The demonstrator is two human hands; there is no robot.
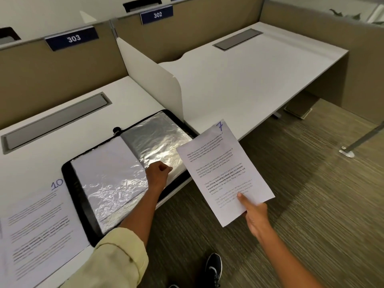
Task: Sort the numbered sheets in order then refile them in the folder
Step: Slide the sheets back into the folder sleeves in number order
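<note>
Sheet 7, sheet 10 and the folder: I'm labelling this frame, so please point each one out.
sheet 7 point(223, 169), head view, middle of the printed page.
sheet 10 point(39, 221), head view, middle of its text lines.
folder point(68, 173), head view, black left edge.

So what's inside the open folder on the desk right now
The folder holds crinkled clear plastic sleeves; the left-page sleeve shows a white sheet. The left hand pinches the right sleeve's edge. Whatever is in sleeves underneath is covered.
</note>
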